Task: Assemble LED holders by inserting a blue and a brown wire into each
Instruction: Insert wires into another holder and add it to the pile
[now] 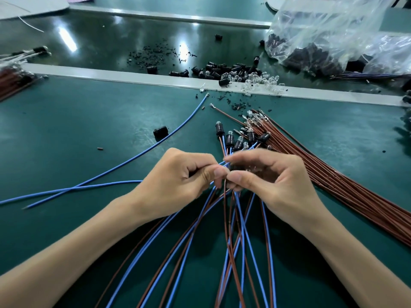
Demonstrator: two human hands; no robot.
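Note:
My left hand [182,181] and my right hand [266,176] meet over the green mat, thumbs almost touching. The left thumb and forefinger pinch a blue wire. The right fingers pinch a small black LED holder [233,167], mostly hidden, with a brown wire [225,207] hanging below it. Several finished holders with clear LEDs [230,138] lie just beyond my fingers, their blue and brown wires fanning toward me. A bundle of brown wires [333,174] lies to the right. Two loose blue wires [133,156] stretch to the left.
A heap of black holders [213,71] and clear LEDs [266,82] sits on the grey rail [111,74]. A plastic bag of parts [333,36] stands at the far right. One loose holder [160,131] lies on the mat. Another wire bundle [13,81] is at the left edge.

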